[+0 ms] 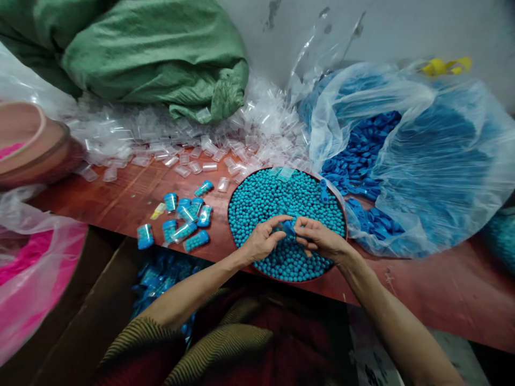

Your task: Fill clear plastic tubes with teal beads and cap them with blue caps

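My left hand (265, 237) and my right hand (316, 235) meet over a round tub (230, 214) full of small turquoise balls (265, 198). Between their fingertips is a small container with a blue cap (288, 228), pinched from both sides; its clear part is hard to make out against the balls. A blue cap piece (324, 190) and a clear container (285, 173) lie on the balls near the tub's far edge. Several filled containers with blue caps (185, 231) lie on the table left of the tub.
Clear empty containers (209, 166) are heaped along the back under a green sack (161, 53). A plastic bag of blue caps (434, 161) stands at the right. Pink pieces fill a bag (44, 289) at lower left, below a pink basin (24, 139). More filled containers (161, 279) sit below the table edge.
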`<state>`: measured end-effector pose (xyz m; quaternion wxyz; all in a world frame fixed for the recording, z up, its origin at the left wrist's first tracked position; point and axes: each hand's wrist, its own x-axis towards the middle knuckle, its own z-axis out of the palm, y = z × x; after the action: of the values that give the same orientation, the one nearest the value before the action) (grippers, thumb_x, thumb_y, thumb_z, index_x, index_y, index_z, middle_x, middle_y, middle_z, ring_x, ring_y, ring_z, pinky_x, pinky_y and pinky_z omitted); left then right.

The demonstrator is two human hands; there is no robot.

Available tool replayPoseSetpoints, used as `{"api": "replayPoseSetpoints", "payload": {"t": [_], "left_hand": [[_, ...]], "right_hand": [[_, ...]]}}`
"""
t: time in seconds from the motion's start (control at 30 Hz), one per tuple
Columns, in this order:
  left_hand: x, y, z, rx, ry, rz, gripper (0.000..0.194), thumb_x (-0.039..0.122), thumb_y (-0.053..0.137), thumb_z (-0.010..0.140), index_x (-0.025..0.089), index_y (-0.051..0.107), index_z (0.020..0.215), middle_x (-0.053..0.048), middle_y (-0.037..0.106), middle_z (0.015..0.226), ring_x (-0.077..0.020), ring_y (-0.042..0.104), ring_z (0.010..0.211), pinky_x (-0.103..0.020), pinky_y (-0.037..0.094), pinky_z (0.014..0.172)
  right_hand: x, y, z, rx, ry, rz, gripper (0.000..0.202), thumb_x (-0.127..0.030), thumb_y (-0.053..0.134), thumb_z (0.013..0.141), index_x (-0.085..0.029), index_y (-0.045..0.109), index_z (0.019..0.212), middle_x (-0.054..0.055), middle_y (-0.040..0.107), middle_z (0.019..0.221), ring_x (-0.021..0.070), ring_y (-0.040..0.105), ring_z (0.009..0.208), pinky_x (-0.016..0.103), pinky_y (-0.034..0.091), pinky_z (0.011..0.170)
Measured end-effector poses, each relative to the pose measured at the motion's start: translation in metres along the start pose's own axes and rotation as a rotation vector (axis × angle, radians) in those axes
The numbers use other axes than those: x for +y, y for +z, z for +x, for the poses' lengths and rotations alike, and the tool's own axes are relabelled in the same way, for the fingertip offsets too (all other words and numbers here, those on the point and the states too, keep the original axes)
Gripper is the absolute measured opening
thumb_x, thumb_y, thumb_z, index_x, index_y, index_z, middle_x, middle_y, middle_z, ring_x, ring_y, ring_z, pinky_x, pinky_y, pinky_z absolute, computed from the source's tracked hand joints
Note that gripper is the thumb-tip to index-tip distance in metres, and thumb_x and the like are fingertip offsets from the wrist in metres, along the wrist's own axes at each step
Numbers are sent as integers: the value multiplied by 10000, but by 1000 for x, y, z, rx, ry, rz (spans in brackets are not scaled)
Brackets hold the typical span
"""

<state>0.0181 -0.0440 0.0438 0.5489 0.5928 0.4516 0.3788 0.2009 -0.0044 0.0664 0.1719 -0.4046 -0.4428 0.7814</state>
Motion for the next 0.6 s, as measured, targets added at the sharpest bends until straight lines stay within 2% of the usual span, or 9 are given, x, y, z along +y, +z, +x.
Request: {"api": "replayPoseSetpoints", "payload": {"t": [0.1, 0.2, 0.33, 0.47, 0.53, 0.6], "left_hand": [[2, 3, -1, -30, -7, 16, 476, 234, 496, 809, 213, 491, 1284, 19, 538, 752, -67, 424, 518, -199, 372, 516], [1, 5, -2, -41, -30, -10, 516, 252, 486, 820, 238, 441, 1334, 23, 542, 752, -65, 422, 494, -198, 370, 497], [0, 8, -2, 24, -10, 57, 410, 251, 488, 818, 210, 542, 1223, 29, 519, 684, -78, 415, 512, -207, 373, 525], [0, 9, -1, 41, -27, 79, 349, 241, 484, 817, 203, 561, 1156, 37, 492, 654, -77, 412, 499, -206, 368, 513], [0, 8, 0, 31, -50, 21, 358, 250, 477, 823, 203, 537, 1174, 41, 481, 655, -72, 419, 478, -202, 366, 484], [1, 7, 0, 10, -66, -36, 364, 263, 470, 831, 203, 520, 1186, 46, 468, 652, -65, 416, 454, -195, 359, 454]], "right_hand": [[-1, -5, -2, -64, 39, 6, 390, -478, 709, 679, -205, 434, 726, -132, 429, 420, -3, 199, 291, 157, 403, 317], [-2, -6, -4, -50, 50, -22, 391, -490, 700, 684, -205, 436, 725, -131, 426, 417, -3, 197, 294, 158, 410, 324], [0, -5, -4, -30, 42, -38, 387, -504, 687, 686, -208, 440, 725, -133, 413, 420, -1, 190, 301, 168, 426, 339], [1, -3, -5, -36, 43, -53, 394, -514, 670, 699, -208, 421, 707, -137, 387, 424, -2, 188, 304, 168, 414, 330], [3, 0, -6, 16, -8, -100, 373, -514, 650, 720, -207, 441, 752, -124, 426, 473, 7, 261, 310, 176, 421, 336], [5, 5, -6, 101, -98, -163, 360, -507, 635, 734, -213, 474, 867, -98, 487, 569, 38, 400, 357, 194, 437, 347]]}}
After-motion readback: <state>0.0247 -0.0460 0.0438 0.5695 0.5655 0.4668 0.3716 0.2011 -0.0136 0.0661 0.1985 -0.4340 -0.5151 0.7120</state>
